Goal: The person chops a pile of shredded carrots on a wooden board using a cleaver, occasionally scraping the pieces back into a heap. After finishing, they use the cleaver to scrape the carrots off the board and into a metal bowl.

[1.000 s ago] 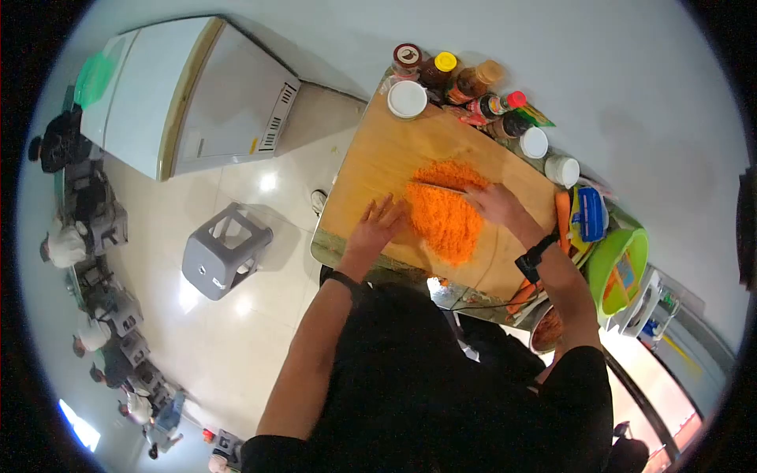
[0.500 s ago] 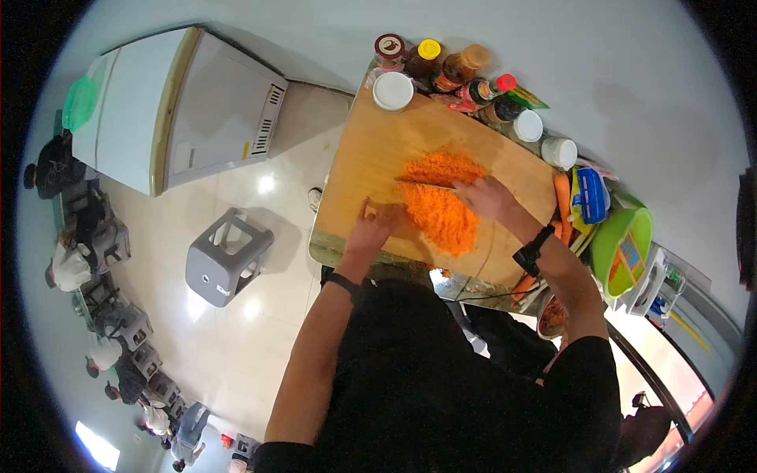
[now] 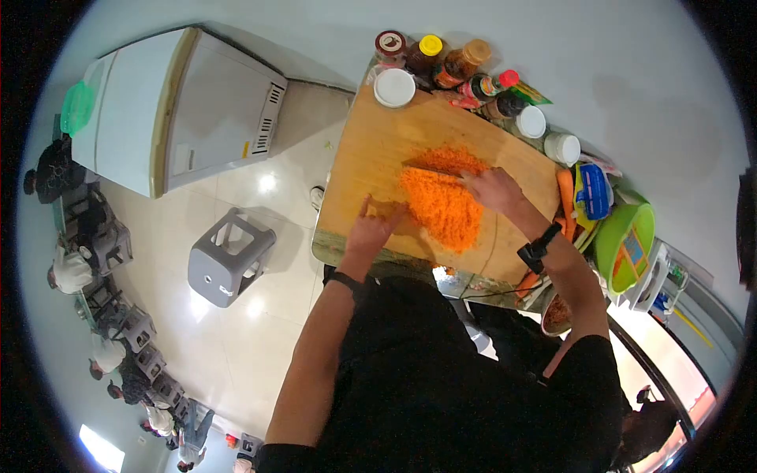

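Note:
Chopped orange carrot (image 3: pixel 443 209) lies heaped on a large wooden cutting board (image 3: pixel 359 158). My right hand (image 3: pixel 493 191), at the right side of the heap, is wrapped round the handle of a knife (image 3: pixel 432 170). The blade reaches leftward across the upper part of the carrot; its lower edge is hard to make out. Left of the heap, my left hand (image 3: pixel 372 229) rests low over the board with its fingers apart and nothing in them, one finger near the carrot's edge.
Jars and sauce bottles (image 3: pixel 457 67) line the board's far edge. Whole carrots (image 3: pixel 565 193) and a green basket (image 3: pixel 637 229) are at the right, a bowl (image 3: pixel 557 315) below them. A grey stool (image 3: pixel 229 256) and a white fridge (image 3: pixel 213 102) stand left. People sit far left.
The knife and my right hand have moved slightly up and to the right across the carrot. The upper strip of carrot is narrower. My left hand has barely moved.

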A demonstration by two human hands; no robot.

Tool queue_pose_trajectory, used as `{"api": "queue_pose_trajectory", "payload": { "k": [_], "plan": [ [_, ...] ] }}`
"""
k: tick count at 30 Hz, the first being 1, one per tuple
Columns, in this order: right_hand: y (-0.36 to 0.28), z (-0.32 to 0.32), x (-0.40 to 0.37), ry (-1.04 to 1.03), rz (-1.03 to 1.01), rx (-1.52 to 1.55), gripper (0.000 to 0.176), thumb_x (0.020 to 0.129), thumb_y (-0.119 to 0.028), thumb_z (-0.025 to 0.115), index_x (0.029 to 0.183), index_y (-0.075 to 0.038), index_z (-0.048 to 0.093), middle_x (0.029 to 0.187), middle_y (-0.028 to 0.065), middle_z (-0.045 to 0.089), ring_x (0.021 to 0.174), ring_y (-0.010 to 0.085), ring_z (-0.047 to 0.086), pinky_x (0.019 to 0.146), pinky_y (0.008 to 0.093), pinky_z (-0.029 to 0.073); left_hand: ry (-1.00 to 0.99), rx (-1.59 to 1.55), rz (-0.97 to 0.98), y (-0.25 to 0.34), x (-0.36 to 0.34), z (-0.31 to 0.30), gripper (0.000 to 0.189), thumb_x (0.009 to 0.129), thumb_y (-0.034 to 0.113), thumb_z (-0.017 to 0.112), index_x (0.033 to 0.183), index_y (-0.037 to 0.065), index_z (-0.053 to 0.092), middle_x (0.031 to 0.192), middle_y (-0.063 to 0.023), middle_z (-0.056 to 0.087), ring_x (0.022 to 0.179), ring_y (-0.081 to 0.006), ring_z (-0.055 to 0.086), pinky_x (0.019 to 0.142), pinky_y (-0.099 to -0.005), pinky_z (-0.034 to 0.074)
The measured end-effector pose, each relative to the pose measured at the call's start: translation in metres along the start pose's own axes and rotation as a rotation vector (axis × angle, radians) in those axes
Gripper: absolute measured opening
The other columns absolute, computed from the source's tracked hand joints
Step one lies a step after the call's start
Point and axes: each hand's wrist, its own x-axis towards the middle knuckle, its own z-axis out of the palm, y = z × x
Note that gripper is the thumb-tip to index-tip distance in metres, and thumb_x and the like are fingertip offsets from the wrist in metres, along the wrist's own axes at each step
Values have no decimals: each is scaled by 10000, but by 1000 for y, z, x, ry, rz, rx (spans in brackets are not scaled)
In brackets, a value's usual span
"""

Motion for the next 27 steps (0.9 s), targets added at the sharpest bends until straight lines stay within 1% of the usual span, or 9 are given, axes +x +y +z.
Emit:
{"api": "queue_pose_trajectory", "payload": {
  "k": [3,5,9,11,14,18,21,24,27],
  "plan": [
    [-2,-13,1,-129,88,118,425,890,-239,583,1295,-116,564,808,158,668,755,343,669,688,479,547,-234,32,-31,2,-1,-6,756,854,80,568,1535,259,293,690,-26,655,712,-194,685,1182,-495,286],
    [11,12,1,-11,83,83,399,875,-230,593,1253,-103,576,770,172,659,737,354,666,667,484,547,-24,30,5,0,-2,4,750,857,77,564,1534,260,297,645,-15,641,681,-191,681,1188,-485,276],
    [15,3,-4,65,15,175,337,913,-260,576,1205,-93,594,736,197,646,718,387,654,663,502,540,-127,13,-35,0,-2,9,746,862,75,560,1535,258,293,632,-14,639,653,-192,676,1198,-483,252],
    [12,-1,-1,108,168,241,293,960,-298,545,1153,-87,607,717,229,628,718,411,646,660,517,532,20,2,-20,0,-3,11,746,865,72,557,1537,254,290,615,-16,630,636,-193,671,1204,-480,236],
    [23,-11,-2,44,92,153,299,992,-328,508,1117,-76,606,731,243,624,730,413,645,666,522,529,-63,-6,-30,0,0,4,752,865,69,556,1541,250,281,608,-18,626,639,-195,671,1200,-482,243],
    [34,-13,3,100,121,203,295,989,-336,499,1083,-76,602,745,234,630,744,414,647,667,519,532,-132,31,-35,1,0,1,762,860,59,556,1542,259,281,608,-19,626,638,-194,670,1196,-482,251],
    [48,-8,4,147,2,149,286,979,-338,506,1057,-79,599,764,212,645,739,421,643,668,519,530,0,48,-2,-1,2,8,766,852,52,561,1537,272,296,598,-19,617,628,-189,667,1192,-480,260],
    [54,-8,7,143,5,169,261,962,-313,526,1044,-80,612,779,203,649,752,420,641,676,524,528,-106,21,-37,0,-2,9,765,851,52,565,1534,280,305,586,-18,606,614,-185,661,1190,-478,266],
    [55,-9,5,83,3,191,263,957,-298,530,1085,-91,630,777,208,650,761,420,639,691,534,528,22,-17,-9,1,-3,17,752,856,61,559,1531,283,311,576,-13,596,595,-179,655,1190,-476,268]
  ]
}}
